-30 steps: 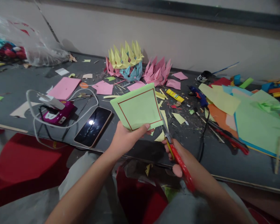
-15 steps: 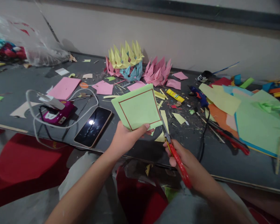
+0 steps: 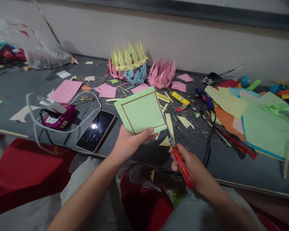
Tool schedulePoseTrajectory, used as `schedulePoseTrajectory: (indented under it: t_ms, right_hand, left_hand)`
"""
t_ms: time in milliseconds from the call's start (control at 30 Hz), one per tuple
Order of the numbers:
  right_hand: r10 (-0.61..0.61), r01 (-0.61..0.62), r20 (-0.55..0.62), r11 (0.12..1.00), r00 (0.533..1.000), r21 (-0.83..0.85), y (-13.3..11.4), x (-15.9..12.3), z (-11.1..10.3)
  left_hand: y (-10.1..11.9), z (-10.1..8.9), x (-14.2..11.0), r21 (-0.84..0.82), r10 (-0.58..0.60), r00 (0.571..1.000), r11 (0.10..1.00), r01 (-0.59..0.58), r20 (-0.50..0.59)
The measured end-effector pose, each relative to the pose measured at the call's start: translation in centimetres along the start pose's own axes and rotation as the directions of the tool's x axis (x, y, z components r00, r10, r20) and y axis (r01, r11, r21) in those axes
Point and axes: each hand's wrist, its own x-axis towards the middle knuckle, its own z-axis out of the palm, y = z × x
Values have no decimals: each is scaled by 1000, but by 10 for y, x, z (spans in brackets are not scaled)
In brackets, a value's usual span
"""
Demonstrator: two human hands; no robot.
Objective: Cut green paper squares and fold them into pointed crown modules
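Observation:
My left hand point(image 3: 128, 143) pinches the near edge of a light green paper square point(image 3: 141, 110) with a red line drawn round it, holding it up over the dark table point(image 3: 19, 86). My right hand point(image 3: 186, 160) grips red-handled scissors point(image 3: 175, 150). Their blades run along the paper's right edge, on the red line. A thin green strip hangs off at the paper's lower right corner.
A phone point(image 3: 96, 130) lies left of the paper, beside a magenta device point(image 3: 59, 117) with white cables. Folded paper crowns point(image 3: 130, 62) stand at the back. A glue stick point(image 3: 180, 98), a glue gun point(image 3: 204, 98) and stacked coloured sheets point(image 3: 262, 125) fill the right. Scraps litter the table.
The scissors and my right hand have slid a little forward and left along the paper's right edge. The paper has tilted slightly left. My left hand's grip is the same.

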Motion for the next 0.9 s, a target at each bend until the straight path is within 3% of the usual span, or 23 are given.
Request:
schedulePoseTrajectory:
  t_ms: [233,900]
  right_hand:
    - [-61,60,-53,998,997,-13,3,2,4]
    - [-71,64,-164,997,984,-49,11,10,12]
  left_hand:
    - [2,-2,0,41,-1,1000,999,0,3]
    - [5,-3,-3,-13,35,998,999,-34,52]
